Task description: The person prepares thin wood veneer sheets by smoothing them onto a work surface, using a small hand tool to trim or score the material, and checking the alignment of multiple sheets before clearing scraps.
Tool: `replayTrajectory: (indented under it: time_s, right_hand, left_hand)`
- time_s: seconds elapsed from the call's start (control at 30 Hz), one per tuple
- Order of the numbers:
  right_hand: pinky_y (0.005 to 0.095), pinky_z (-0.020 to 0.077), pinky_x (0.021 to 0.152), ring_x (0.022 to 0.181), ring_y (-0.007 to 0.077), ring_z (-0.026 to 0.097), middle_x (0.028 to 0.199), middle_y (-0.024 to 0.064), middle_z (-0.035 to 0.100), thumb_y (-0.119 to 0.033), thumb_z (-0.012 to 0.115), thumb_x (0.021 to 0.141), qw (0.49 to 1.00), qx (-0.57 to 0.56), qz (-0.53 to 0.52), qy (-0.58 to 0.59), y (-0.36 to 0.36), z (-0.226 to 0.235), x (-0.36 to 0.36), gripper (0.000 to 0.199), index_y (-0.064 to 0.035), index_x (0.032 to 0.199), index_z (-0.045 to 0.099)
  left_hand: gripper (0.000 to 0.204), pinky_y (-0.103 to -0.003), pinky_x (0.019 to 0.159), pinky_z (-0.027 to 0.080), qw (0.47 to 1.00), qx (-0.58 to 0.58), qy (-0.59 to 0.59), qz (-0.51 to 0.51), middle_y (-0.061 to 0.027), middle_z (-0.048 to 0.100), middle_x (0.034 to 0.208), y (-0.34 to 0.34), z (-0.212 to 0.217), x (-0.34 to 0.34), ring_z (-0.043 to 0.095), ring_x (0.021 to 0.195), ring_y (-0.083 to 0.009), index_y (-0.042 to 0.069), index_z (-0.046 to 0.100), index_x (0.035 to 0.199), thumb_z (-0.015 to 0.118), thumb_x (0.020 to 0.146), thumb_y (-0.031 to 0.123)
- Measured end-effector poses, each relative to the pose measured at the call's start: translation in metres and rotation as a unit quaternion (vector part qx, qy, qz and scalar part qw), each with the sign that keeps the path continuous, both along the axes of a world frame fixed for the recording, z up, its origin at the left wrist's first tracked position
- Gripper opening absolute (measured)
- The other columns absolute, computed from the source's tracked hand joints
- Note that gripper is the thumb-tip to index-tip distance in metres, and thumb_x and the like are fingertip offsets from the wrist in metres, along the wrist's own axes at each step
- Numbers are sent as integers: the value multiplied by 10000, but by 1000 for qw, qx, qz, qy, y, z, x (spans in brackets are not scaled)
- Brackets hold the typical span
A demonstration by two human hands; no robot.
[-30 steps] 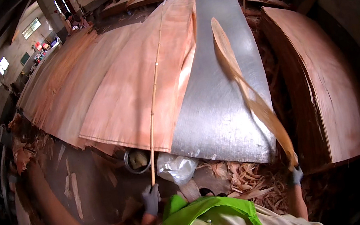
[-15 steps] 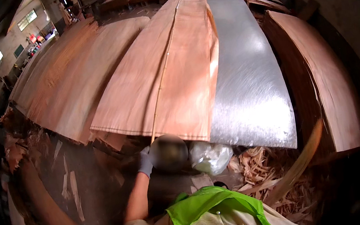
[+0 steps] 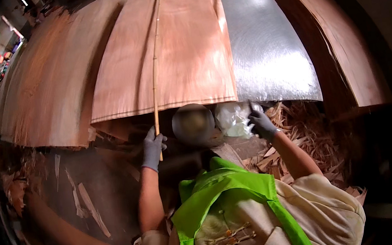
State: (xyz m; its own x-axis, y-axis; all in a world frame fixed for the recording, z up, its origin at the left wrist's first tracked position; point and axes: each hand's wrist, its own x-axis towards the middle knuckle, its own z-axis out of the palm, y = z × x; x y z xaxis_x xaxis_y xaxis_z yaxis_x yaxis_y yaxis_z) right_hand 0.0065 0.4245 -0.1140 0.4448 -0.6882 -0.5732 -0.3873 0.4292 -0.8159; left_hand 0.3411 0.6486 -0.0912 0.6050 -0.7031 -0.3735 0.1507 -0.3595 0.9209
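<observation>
In a grey glove, my left hand [image 3: 152, 148] grips the lower end of a long thin bamboo pole [image 3: 155, 73]. The pole runs away from me over a wide pinkish-brown wood veneer sheet [image 3: 191, 53], and its tip sticks out below my fingers. My right hand [image 3: 262, 124], also gloved, is beside a crumpled clear plastic bag [image 3: 233, 121], just under the near edge of a shiny metal sheet [image 3: 277, 56]. Its fingers look spread; whether they touch the bag or the metal edge, I cannot tell. The veneer lies against the metal's left side.
Stacks of veneer stand to the left [image 3: 54, 77] and right [image 3: 330, 28]. Wood shavings [image 3: 309, 146] heap beneath the metal sheet, and loose strips [image 3: 93, 209] lie on the floor at left. A round, blurred bowl-like thing [image 3: 194, 125] is between my hands.
My right hand has come into view by the plastic bag. My left hand still holds the pole, now more upright in the picture. The view has tilted down, so the far stacks have left it.
</observation>
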Motion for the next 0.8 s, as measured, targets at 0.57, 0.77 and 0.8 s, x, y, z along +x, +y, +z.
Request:
replayTrajectory:
  time_s: [0.57, 0.77, 0.8]
  right_hand:
    - [348, 446, 426, 451, 211, 568, 578, 122, 575, -265, 425, 892, 950, -131, 177, 222, -76, -9, 120, 339, 24, 890, 602]
    - [466, 458, 702, 830, 382, 584, 824, 193, 604, -252, 527, 817, 881, -370, 57, 288, -78, -23, 142, 240, -33, 903, 576]
    - [462, 461, 703, 823, 385, 584, 852, 198, 598, -258, 538, 812, 877, -366, 26, 311, -84, -22, 146, 247, -33, 910, 566]
  left_hand:
    - [440, -223, 465, 437, 992, 90, 20, -80, -89, 585, 759, 44, -1, 92, 509, 505, -101, 14, 366, 1311, 439, 878, 29]
    - [412, -225, 495, 440, 984, 121, 92, -89, -86, 584, 761, 35, -8, 106, 516, 546, -95, 24, 385, 1292, 436, 883, 28]
    - [414, -225, 500, 441, 983, 128, 101, -88, -84, 583, 760, 34, -12, 109, 516, 553, -92, 26, 384, 1294, 435, 884, 27]
